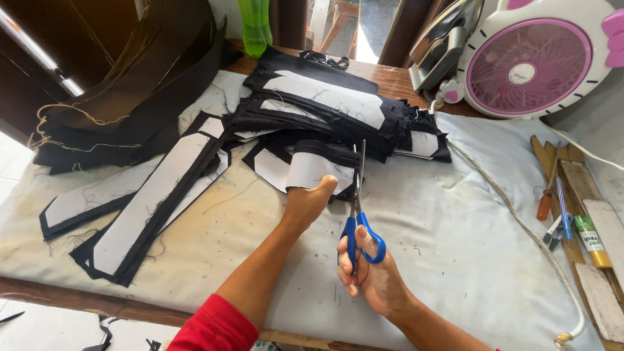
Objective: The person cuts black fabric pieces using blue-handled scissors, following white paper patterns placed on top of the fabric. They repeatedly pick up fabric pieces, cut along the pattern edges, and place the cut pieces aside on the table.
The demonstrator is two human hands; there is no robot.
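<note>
My right hand (368,273) grips blue-handled scissors (357,214), fingers through the loops, blades pointing away toward a black fabric piece with white interfacing (305,168). My left hand (309,200) pinches the near edge of that piece, my red sleeve (214,325) showing at the bottom. The scissor blades stand right beside the fabric's right edge. Behind it lies a heap of similar black-and-white cut pieces (325,104).
Long black-and-white strips (153,201) lie at left on the padded grey table cover (455,247). A pile of dark cloth (130,84) sits far left. A pink fan (530,58), an iron (442,45), a white cord (520,221) and small tools (562,208) are at right.
</note>
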